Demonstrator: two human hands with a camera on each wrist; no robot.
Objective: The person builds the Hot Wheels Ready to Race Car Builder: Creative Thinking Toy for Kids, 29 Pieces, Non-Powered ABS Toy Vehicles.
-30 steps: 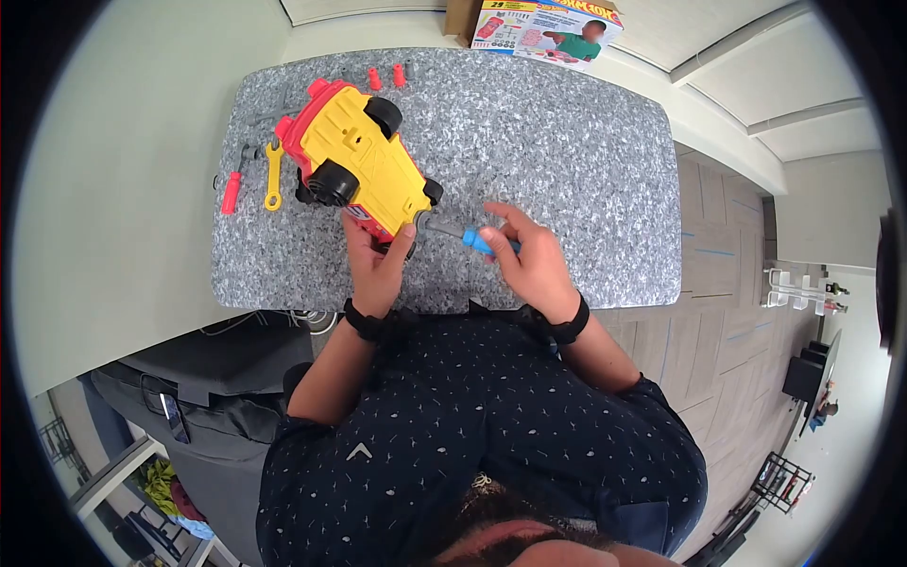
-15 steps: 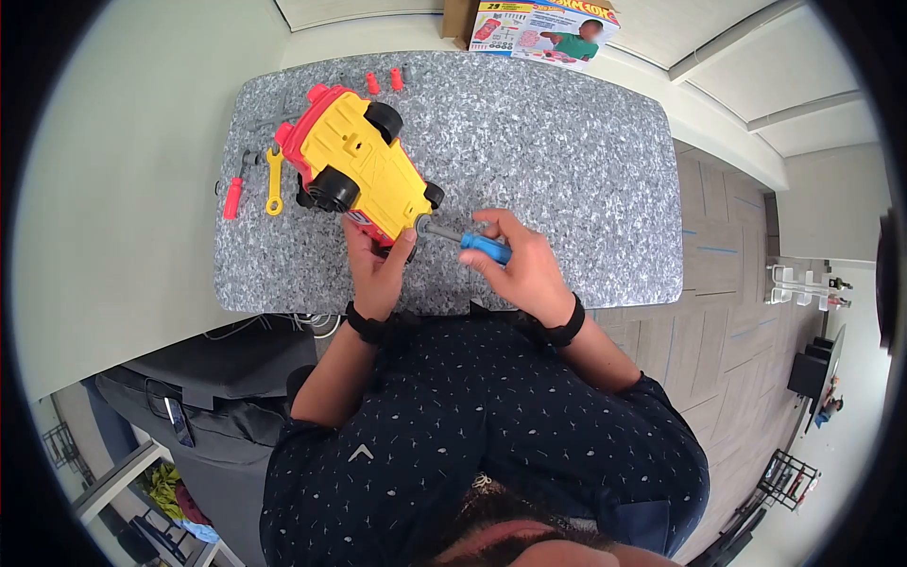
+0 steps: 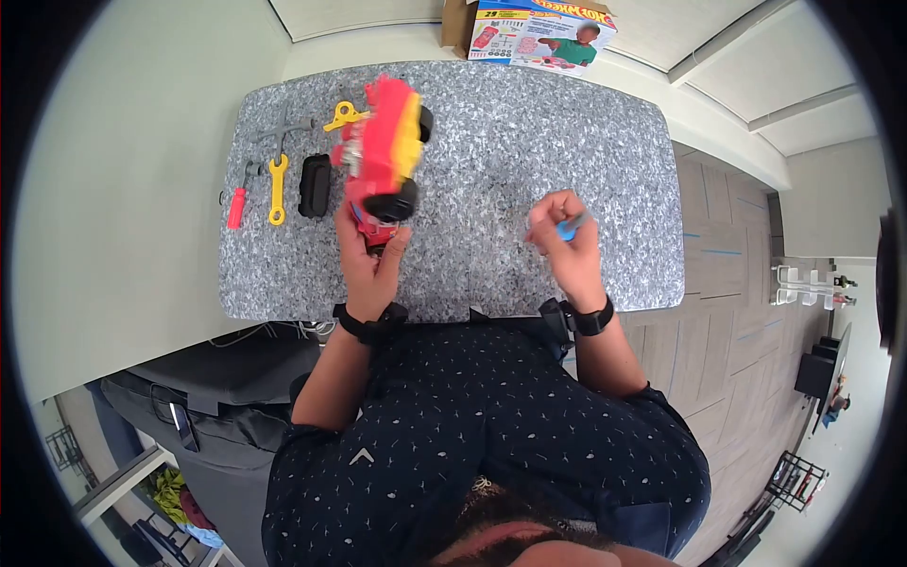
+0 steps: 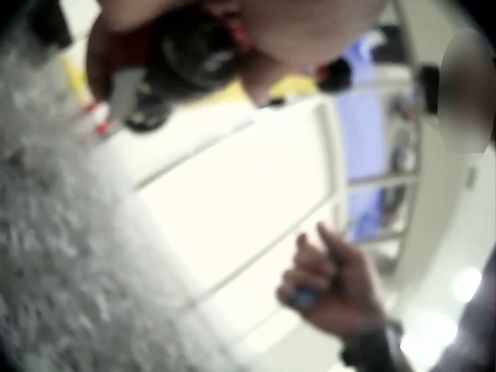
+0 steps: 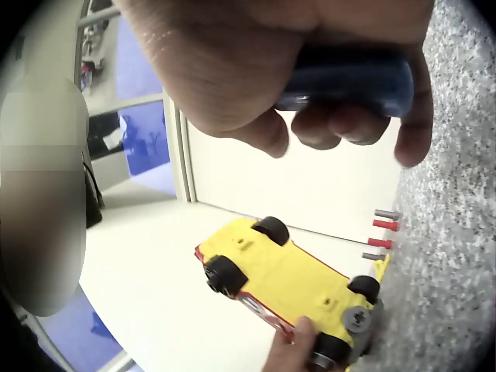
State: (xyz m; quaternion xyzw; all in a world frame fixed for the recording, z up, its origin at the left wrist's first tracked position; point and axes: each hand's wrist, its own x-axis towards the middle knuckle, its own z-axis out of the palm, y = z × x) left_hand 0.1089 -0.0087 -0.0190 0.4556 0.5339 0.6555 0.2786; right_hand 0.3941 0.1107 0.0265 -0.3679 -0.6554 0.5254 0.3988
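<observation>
My left hand [image 3: 371, 274] grips one end of a toy car [image 3: 385, 142], red on top with a yellow underside and black wheels. The car is tilted on its side above the table, blurred in the head view. Its yellow underside [image 5: 287, 267] faces the right wrist view, with a grey round piece [image 5: 357, 318] near one wheel. To the right, apart from the car, my right hand [image 3: 572, 253] holds a blue-handled screwdriver [image 3: 567, 230]. The screwdriver's blue handle [image 5: 349, 84] lies across the palm under curled fingers.
On the speckled table [image 3: 529, 132], left of the car, lie a red-handled tool [image 3: 236, 208], a yellow wrench [image 3: 277, 191], a black part [image 3: 315, 186], a grey tool [image 3: 282, 130] and a yellow part [image 3: 343, 115]. A toy box [image 3: 543, 38] stands beyond the far edge.
The car has rolled from underside-up onto its side. My right hand has drawn the screwdriver away from it to the right. The black part and yellow part have come into sight.
</observation>
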